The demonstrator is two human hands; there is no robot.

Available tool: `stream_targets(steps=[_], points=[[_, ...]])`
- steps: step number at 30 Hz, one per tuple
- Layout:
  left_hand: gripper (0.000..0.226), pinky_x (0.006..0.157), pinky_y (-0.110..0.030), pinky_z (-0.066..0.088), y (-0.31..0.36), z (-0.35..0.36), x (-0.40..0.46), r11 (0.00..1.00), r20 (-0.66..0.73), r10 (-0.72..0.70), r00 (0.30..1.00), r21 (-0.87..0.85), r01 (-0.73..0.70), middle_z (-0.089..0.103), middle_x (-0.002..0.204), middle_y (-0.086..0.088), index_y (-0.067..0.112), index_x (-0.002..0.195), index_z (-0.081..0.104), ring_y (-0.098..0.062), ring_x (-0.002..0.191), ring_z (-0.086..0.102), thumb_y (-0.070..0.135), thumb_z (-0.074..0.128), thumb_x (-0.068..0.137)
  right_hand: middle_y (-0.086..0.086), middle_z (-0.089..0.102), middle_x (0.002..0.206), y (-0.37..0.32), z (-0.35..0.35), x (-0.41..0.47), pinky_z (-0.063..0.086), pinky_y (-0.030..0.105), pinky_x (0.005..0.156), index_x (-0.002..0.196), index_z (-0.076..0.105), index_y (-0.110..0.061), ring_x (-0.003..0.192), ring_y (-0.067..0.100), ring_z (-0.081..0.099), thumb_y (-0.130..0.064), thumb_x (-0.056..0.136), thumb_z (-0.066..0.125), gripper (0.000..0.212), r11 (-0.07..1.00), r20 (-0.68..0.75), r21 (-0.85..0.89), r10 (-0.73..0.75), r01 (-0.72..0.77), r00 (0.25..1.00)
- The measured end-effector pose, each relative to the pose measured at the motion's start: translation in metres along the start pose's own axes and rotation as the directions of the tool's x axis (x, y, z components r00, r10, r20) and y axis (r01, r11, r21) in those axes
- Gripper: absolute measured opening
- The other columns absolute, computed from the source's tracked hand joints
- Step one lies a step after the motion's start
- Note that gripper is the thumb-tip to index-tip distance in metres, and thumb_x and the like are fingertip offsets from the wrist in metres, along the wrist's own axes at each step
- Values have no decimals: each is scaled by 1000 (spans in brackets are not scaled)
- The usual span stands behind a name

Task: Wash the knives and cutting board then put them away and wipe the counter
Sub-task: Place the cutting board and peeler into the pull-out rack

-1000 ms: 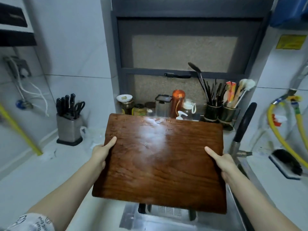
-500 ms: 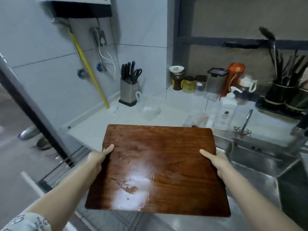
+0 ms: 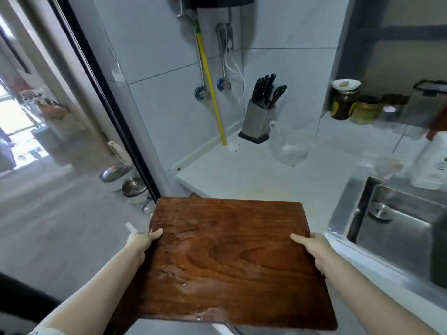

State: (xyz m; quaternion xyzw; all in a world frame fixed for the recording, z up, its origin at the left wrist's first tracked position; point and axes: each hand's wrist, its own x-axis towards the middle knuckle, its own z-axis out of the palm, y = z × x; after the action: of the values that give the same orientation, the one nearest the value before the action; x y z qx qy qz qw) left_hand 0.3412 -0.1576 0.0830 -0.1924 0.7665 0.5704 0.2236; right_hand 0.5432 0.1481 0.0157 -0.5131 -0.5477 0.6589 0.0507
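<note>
A large dark-brown wooden cutting board (image 3: 229, 257) with a wet sheen is held flat in front of me, over the counter's left front edge. My left hand (image 3: 141, 241) grips its left edge, thumb on top. My right hand (image 3: 312, 247) grips the right edge the same way. Several black-handled knives and scissors stand in a steel knife block (image 3: 260, 114) at the back of the white counter (image 3: 254, 175), against the tiled wall.
A steel sink (image 3: 396, 223) lies to the right. A clear plastic bag (image 3: 289, 148) sits by the knife block. Jars (image 3: 344, 100) and containers line the window ledge. A yellow hose (image 3: 210, 85) runs down the wall. Left, a dark door frame (image 3: 106, 97) and metal bowls (image 3: 131, 187) on the floor.
I have turned left, away from the sink. The board, still held by both hands, has moved from above the sink toward the counter's left end and the doorway.
</note>
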Motion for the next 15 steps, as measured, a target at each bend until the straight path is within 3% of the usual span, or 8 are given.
stream_targets(steps=[2, 4, 7, 10, 15], points=[[51, 86, -44, 48, 5, -22, 19, 999, -7, 4, 1000, 51, -4, 60, 123, -21, -8, 123, 52, -36, 102, 61, 8, 74, 80, 22, 63, 116, 9, 27, -2, 48, 51, 94, 123, 54, 3, 104, 39, 61, -17, 78, 76, 54, 999, -4, 12, 50, -49, 999], [49, 75, -42, 50, 10, -48, 44, 993, 10, 2, 1000, 121, -3, 65, 97, -20, -10, 118, 55, -33, 78, 62, 10, 76, 78, 22, 62, 117, 22, 61, 0, 47, 52, 95, 124, 54, 2, 104, 38, 61, -15, 74, 78, 58, 995, 7, 45, 88, -88, 996], [42, 67, -39, 46, 17, -76, 77, 979, 20, -22, 1000, 205, 17, 59, 74, -14, -11, 113, 56, -28, 62, 56, 8, 73, 81, 20, 60, 123, 40, 104, -6, 47, 49, 94, 129, 51, -1, 107, 37, 59, -16, 68, 81, 69, 987, 18, 81, 139, -140, 990], [44, 72, -40, 46, 23, -93, 106, 958, 26, -32, 999, 287, 23, 62, 90, -20, -11, 119, 54, -32, 72, 57, 7, 72, 82, 19, 57, 126, 48, 134, -22, 48, 44, 87, 131, 47, 1, 110, 37, 57, -17, 76, 77, 65, 980, -20, 109, 168, -165, 986], [39, 82, -40, 45, 31, -95, 138, 932, 53, -8, 999, 361, -12, 61, 117, -26, -8, 123, 55, -36, 93, 59, 1, 64, 86, 20, 61, 119, 63, 157, -23, 50, 47, 91, 126, 52, -1, 104, 36, 60, -16, 80, 74, 53, 972, -33, 137, 199, -193, 979]])
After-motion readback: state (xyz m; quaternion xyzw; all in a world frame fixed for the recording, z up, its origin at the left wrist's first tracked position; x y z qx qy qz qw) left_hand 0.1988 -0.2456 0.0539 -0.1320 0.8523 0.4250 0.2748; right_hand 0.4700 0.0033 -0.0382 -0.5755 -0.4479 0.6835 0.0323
